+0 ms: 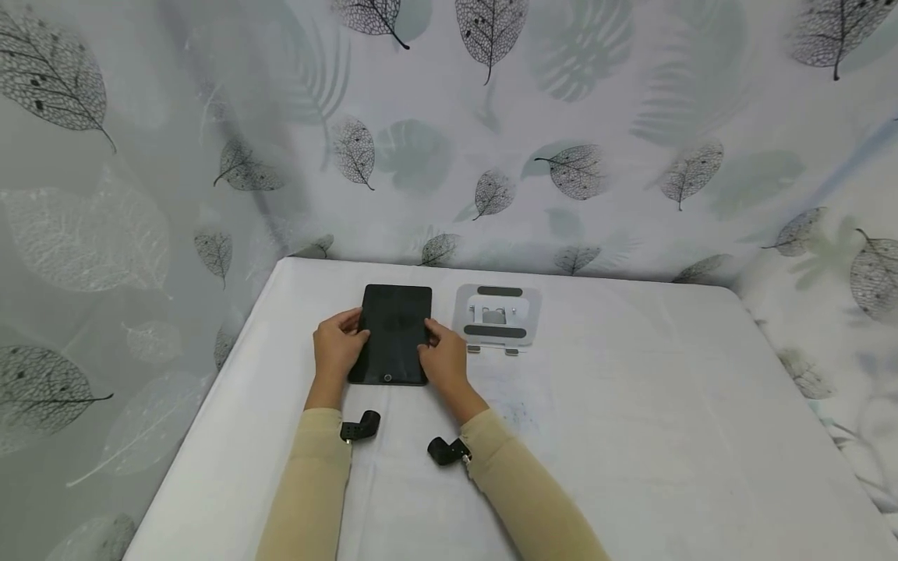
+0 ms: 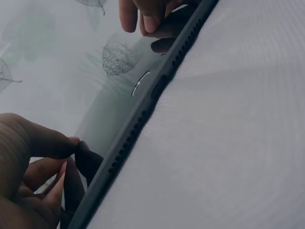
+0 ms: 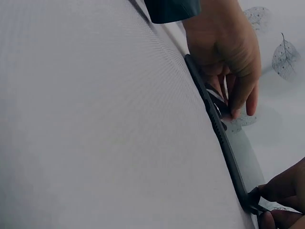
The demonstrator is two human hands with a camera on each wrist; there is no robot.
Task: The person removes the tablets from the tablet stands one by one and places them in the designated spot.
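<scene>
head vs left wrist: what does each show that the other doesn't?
Only head: the stand lying beside the tablet, the whole table, both sleeves and the leaf-print backdrop.
Only left wrist: the tablet's bottom edge close up, with its rows of holes and the port, plus a leaf reflected in the screen.
Both: the tablet on the table, with the left hand and right hand gripping its two sides.
</scene>
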